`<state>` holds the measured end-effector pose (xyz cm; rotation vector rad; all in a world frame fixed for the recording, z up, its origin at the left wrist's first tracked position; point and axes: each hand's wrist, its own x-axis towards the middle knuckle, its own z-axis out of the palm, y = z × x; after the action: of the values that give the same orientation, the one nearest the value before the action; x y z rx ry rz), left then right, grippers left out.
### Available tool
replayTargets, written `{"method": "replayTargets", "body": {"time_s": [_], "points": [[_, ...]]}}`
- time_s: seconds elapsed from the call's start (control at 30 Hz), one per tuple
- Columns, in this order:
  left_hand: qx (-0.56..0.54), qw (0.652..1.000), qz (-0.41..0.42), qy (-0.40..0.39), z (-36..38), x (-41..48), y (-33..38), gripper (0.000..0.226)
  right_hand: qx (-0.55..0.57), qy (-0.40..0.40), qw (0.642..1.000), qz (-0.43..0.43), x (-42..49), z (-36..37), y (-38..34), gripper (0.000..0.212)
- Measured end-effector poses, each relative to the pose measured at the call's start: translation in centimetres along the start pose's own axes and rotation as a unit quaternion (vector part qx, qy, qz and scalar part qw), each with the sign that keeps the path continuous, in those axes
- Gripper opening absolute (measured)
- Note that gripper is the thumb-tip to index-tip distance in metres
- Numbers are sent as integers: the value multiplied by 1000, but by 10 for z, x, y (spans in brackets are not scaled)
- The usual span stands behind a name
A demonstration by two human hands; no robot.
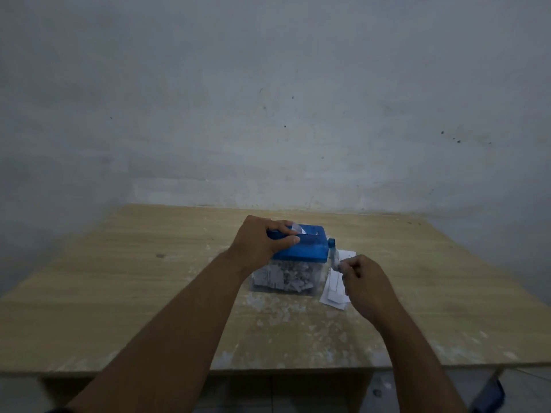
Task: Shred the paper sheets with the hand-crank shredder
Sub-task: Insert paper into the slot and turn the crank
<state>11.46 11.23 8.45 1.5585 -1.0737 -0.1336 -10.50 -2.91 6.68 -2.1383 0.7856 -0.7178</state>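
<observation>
The left hand point(262, 242) is grasping the blue top of the shredder point(310, 248). Its fingers are curling over the top and its thumb is pressing on the front side. Just beside these fingers, a paper strip point(299, 228) is standing out of the slot in the top. The right hand point(365, 281) is pinching the lower end of the crank point(333, 254) with curled fingers. The crank is hanging down at the right side of the shredder. Both forearms are reaching in over the near edge of the table point(119, 278).

Under the blue top, the clear bin point(286, 277) is holding many white shreds. The shredder is standing in the middle part of the table, about halfway between the left and right edges. The paper sheets point(334, 290) are lying flat on the table just to the right of the bin, partly under the right hand.

The table is of light wood, and small white scraps point(277, 311) are lying scattered on it between the shredder and the near edge. Behind the far edge a grey, stained wall point(268, 99) is rising. The light in the room is dim. Below the near right corner, a blurred blue object point(489, 394) is showing near the floor.
</observation>
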Motion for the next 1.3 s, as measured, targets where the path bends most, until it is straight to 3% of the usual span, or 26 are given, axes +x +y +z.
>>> {"method": "replayTargets", "body": {"time_s": [0.2,0.43,0.67,0.77,0.83,0.9,0.97,1.17,1.3], "points": [[30,999,-15,-29,-5,3,0,17,0,14,999,-35,9,-25,-38,19],[8,1000,19,-18,1,6,-4,24,75,26,997,-4,79,-28,-48,27],[12,998,12,-53,-3,10,-4,20,8,36,999,6,112,-15,-51,49],[85,994,59,-27,2,9,-16,24,-6,29,999,26,118,-6,-41,51],[155,986,54,-25,0,11,-20,38,-35,8,998,50,119,1,-27,53],[183,982,42,-33,-3,11,-20,51,-77,-41,992,93,114,10,-8,43],[203,978,23,-46,-3,8,-16,50,-75,-59,988,120,99,21,8,33],[264,962,48,-53,-1,3,-2,32,-42,25,995,89,32,20,12,51],[232,970,29,-65,-2,5,-2,31,32,43,997,58,10,-12,-23,44]]}}
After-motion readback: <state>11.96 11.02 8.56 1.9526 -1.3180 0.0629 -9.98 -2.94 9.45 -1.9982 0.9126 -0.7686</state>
